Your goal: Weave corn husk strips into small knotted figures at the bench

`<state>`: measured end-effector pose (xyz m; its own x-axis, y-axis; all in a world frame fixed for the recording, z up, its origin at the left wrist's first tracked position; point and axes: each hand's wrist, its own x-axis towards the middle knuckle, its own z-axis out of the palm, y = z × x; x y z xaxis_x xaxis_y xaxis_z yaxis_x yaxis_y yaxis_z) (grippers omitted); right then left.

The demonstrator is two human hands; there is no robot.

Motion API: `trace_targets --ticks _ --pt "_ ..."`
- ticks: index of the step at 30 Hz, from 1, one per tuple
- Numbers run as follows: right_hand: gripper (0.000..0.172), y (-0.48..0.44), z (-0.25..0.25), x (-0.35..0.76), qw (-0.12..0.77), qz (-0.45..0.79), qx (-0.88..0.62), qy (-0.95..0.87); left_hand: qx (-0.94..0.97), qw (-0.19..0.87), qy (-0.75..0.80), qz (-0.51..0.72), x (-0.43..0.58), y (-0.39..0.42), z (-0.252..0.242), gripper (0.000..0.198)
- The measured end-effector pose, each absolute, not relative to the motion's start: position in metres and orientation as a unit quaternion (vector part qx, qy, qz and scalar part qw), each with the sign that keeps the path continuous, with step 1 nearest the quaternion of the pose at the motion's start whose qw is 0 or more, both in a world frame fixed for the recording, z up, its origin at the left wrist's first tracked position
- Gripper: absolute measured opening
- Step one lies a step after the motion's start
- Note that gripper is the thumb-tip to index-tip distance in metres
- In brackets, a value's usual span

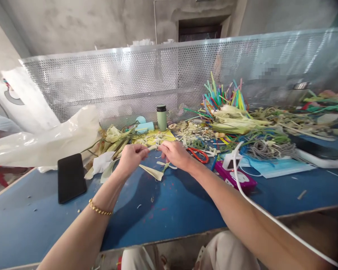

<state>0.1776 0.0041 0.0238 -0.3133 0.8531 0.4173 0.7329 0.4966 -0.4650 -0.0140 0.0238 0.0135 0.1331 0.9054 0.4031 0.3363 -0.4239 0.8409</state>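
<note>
A short pale strip, seemingly corn husk [152,147], stretches between my two hands above the blue table [146,228]. My left hand [132,159] is closed, pinching the strip's left end. At the other end my right hand [177,154] is closed too, its thumb and forefinger pressed on the strip. Just below them lies a cut piece of husk [152,172] with a thin green strand beside it. Red-handled scissors [198,155] rest right behind my right wrist; their blades cannot be made out.
On the left are a black phone [71,178] and a plastic bag [50,138]. A green bottle [161,118] stands behind my hands. To the right sit husks [236,120], coloured pipe cleaners [222,95] and a purple power strip [238,180] with a white cable [259,208]. Perforated metal [115,82] borders the back.
</note>
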Motion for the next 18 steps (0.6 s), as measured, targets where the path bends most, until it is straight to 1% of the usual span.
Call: trace_targets --ticks 2,5,6,8,12,15,18 --pt "0.036 -0.001 0.018 0.171 0.261 0.017 -0.507 -0.822 0.661 0.252 0.482 0.517 -0.024 0.030 0.012 0.011" --pt "0.029 -0.011 0.008 0.160 0.136 -0.042 -0.486 -0.863 0.631 0.259 0.496 0.538 -0.031 0.035 0.011 0.013" --pt "0.023 -0.013 0.006 0.157 0.121 -0.057 -0.484 -0.865 0.627 0.264 0.496 0.540 -0.031 0.035 0.010 0.014" --pt "0.017 -0.013 0.004 0.154 0.138 -0.066 -0.479 -0.865 0.622 0.267 0.494 0.545 -0.031 0.033 0.011 0.015" --pt "0.019 0.003 0.011 0.161 0.224 -0.053 -0.538 -0.811 0.599 0.237 0.492 0.585 -0.035 0.033 0.018 0.017" --pt "0.022 0.022 0.018 0.172 0.235 -0.042 -0.584 -0.776 0.590 0.205 0.504 0.597 -0.039 0.036 0.019 0.019" --pt "0.026 0.034 0.021 0.179 0.240 -0.037 -0.598 -0.764 0.618 0.207 0.511 0.560 -0.036 0.040 0.012 0.017"
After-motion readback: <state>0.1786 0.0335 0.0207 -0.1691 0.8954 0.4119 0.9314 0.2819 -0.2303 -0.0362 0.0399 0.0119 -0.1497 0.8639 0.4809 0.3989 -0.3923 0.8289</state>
